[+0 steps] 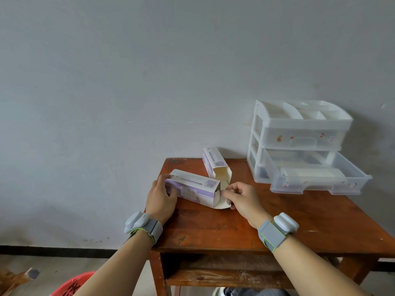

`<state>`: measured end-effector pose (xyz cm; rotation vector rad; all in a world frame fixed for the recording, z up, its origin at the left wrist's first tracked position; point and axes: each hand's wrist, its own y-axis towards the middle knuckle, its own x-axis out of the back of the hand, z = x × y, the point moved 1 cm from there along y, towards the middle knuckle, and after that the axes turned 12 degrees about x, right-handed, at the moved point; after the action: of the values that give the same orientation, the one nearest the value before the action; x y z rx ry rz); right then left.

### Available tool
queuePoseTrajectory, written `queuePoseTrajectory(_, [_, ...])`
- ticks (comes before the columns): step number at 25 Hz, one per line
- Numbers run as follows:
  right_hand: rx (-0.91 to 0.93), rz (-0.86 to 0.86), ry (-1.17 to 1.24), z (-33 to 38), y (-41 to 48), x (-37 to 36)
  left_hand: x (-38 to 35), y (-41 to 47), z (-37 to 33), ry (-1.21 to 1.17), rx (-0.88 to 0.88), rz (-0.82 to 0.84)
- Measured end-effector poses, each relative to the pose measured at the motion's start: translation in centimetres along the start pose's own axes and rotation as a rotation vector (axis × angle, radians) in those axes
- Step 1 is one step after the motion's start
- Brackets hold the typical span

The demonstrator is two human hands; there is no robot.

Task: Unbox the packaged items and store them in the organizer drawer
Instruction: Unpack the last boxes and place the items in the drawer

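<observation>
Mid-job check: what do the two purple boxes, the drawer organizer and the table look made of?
Near box and far box: thin printed cardboard, matte; open ends show bent flaps and plain pale insides. Drawer organizer: plastic, opaque white frame, see-through glossy drawers. Table: wood, probably varnished reddish-brown, with visible grain and scuffs.

Purple-and-white boxes (192, 189), red-brown table (299, 221), translucent white organizer (299, 124)
</observation>
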<state>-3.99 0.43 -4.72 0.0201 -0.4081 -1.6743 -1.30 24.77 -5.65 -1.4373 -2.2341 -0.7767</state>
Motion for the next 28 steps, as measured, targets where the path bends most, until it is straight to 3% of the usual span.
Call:
queuePoseTrajectory(7, [0.118,-0.014,-0.239,-1.1,-0.9,1.4,0.1,0.0,-0.1,-0.011,0.000,0.007])
queuePoseTrajectory(11, [0.256,0.078,-0.717,-1.4,-1.8,3.0,0.1,0.2,-0.1,-0.007,0.002,0.012])
queuePoseTrajectory(15, [0.214,0.220,-1.038,-1.6,-2.5,4.7,0.1,0.2,0.0,-0.005,-0.001,0.005])
queuePoseTrajectory(20, [0.145,0.250,-1.035,-1.0,-2.3,4.1,0.2,0.1,-0.1,0.016,0.012,0.006])
queuePoseTrajectory(24, [0.279,0.045,-0.818,0.9,-1.0,2.7,0.2,0.0,-0.1,0.017,0.001,0.000])
queuePoseTrajectory(28, [0.378,0.067,-0.820,2.2,0.2,0.9,0.1,0.1,0.0,0.010,0.001,0.005])
